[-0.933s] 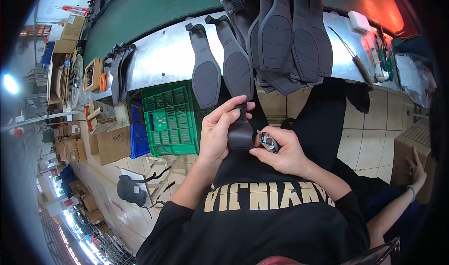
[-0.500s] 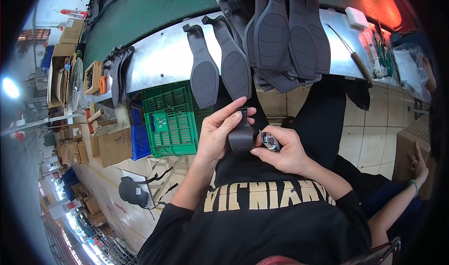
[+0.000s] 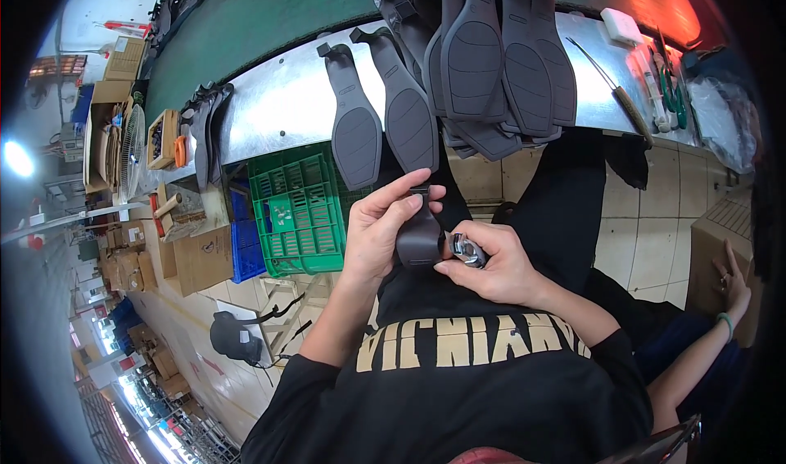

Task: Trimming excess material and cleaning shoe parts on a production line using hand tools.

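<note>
Over my lap, my left hand (image 3: 378, 226) pinches a dark brown shoe sole (image 3: 420, 239) near its heel end between thumb and fingers. The sole's front part hangs down and looks curved. Closed around a small shiny metal tool (image 3: 468, 250) is my right hand (image 3: 501, 261); its palm hides most of the tool, so I cannot tell its kind. My right thumb and the tool are right beside the sole's lower right edge. Just beyond my left hand, two similar soles, a left one (image 3: 357, 136) and a right one (image 3: 410, 120), lie side by side across the bench edge.
A heap of soles (image 3: 475, 63) lies on the metal bench (image 3: 278, 104), beside a green belt (image 3: 270, 13). At right are a wooden-handled hook tool (image 3: 626, 104) and green-handled scissors (image 3: 675, 99). A green crate (image 3: 296, 218) stands below. Another person's hand (image 3: 733, 288) touches a carton (image 3: 704, 251).
Both hands, the sole and the metal tool have shifted very slightly to the left. The grip of each hand looks the same.
</note>
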A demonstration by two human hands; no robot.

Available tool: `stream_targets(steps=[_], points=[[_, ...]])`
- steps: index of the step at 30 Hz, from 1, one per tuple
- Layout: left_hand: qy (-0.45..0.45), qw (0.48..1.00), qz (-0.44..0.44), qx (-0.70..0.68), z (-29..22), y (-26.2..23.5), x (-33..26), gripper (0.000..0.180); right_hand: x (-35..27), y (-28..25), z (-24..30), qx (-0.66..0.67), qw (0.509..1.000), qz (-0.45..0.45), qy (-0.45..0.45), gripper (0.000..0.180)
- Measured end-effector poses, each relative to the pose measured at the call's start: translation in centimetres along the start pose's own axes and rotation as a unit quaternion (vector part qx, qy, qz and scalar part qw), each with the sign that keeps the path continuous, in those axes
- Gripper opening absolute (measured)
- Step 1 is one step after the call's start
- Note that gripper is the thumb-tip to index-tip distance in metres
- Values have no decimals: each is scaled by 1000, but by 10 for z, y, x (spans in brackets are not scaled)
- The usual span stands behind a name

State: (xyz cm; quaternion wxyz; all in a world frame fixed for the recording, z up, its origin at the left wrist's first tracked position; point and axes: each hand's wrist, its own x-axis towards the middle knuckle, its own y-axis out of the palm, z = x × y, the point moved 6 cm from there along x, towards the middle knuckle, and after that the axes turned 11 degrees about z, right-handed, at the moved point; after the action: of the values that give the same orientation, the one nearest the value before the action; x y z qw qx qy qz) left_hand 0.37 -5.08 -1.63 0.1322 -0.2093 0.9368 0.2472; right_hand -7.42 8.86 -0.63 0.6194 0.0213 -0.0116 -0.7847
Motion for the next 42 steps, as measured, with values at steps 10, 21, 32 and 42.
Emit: stream_targets(steps=[10,21,32,42], points=[[29,998,-34,-33,7,-10,0,27,-1,2,0,-10,1000,-6,-18,17],[-24,1000,-4,-14,13,-5,4,43,-3,-7,-5,49,998,-24,19,15],[-20,999,-11,-26,14,-2,2,37,-2,-5,-8,43,999,-15,11,16],[5,999,-43,-9,10,-4,-2,32,-58,-22,43,-21,998,62,13,26]])
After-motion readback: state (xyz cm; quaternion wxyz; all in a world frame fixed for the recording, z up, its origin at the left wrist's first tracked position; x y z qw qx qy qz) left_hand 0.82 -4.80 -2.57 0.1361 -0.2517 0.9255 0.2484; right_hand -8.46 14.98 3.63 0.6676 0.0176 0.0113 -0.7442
